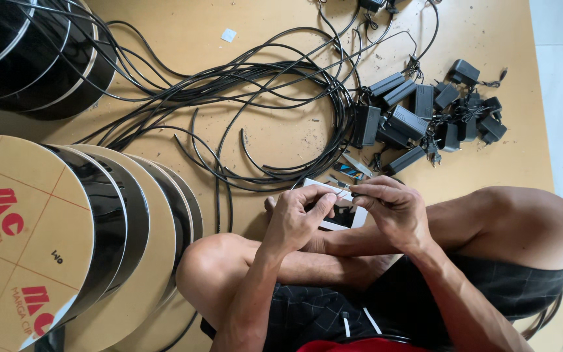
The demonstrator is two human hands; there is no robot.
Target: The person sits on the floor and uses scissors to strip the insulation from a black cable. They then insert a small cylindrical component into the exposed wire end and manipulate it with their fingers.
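Observation:
I sit cross-legged on a wooden floor. My left hand (301,218) and my right hand (392,208) meet in front of my knees over a small white-framed rectangular piece (343,215). The left hand grips its left side, thumb on top. The right hand's fingertips pinch something small and thin at the piece's upper right edge; it is too small to identify. A black cable end (333,181) lies just beyond my fingers.
A tangle of black cables (249,98) spreads across the floor ahead. A pile of black power adapters (425,117) lies at the upper right. Large flat reels (86,228) of black material lean at the left, more reels (34,52) at the upper left.

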